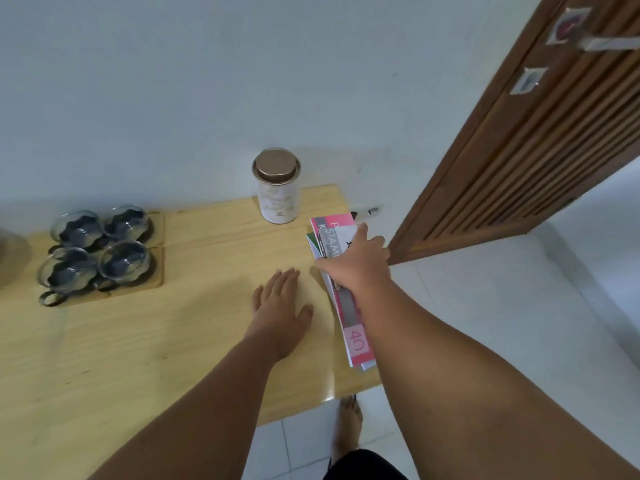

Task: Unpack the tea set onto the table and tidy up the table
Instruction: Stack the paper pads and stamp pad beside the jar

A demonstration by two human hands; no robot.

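Several glass tea cups (98, 247) with dark liners stand on wooden coasters (157, 268) at the left of the light wooden table (138, 341). A white tea tin (277, 188) with a bronze lid stands at the back by the wall. A stack of pink and white booklets (355, 336) lies along the table's right edge. My right hand (360, 261) presses flat on top of that stack, fingers spread. My left hand (280, 306) rests palm down on the bare tabletop just left of the stack, holding nothing.
A rounded glass vessel (10, 254) shows at the far left edge. A brown slatted door (519, 150) stands open to the right of the table. A pen (367, 212) lies behind the stack. White floor tiles and my bare foot (348, 424) are below the table's front edge.
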